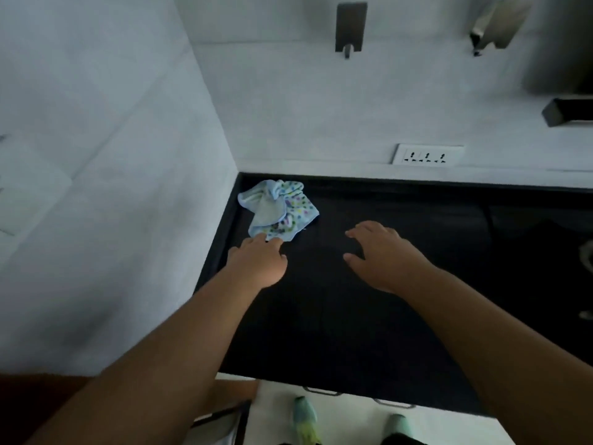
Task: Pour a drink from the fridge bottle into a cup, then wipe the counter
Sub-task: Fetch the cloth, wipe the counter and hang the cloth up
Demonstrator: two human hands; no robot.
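A crumpled light-blue cloth (278, 208) with coloured dots lies in the back left corner of the black counter (353, 316). My left hand (258, 260) reaches up to its near edge, and the fingertips touch or just meet the cloth. Whether they pinch it is hidden by the hand itself. My right hand (380, 252) hovers flat over the counter to the right of the cloth, with its fingers spread and holding nothing. No bottle or cup is in view.
White walls close the counter at the left and the back. A white power socket (428, 154) sits on the back wall, with metal fittings (350, 27) higher up. A dark sink area (545, 239) lies at the right. Drawer handles (322, 392) and my feet show below the front edge.
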